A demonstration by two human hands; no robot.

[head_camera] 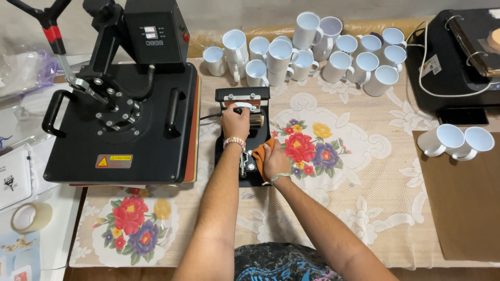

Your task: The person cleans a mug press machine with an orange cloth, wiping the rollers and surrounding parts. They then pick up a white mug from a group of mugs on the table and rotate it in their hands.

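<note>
Hands on mug press, long axis fwd-back.

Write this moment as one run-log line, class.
left hand: on small black mug press | right hand: holding orange cloth on press | white ceramic mugs: behind | large black heat press: left

A table under a cream lace cloth with flower prints is carrying a large black flat heat press; a small black mug press is sitting mid-table; plain white ceramic mugs are crowding the far edge.
</note>
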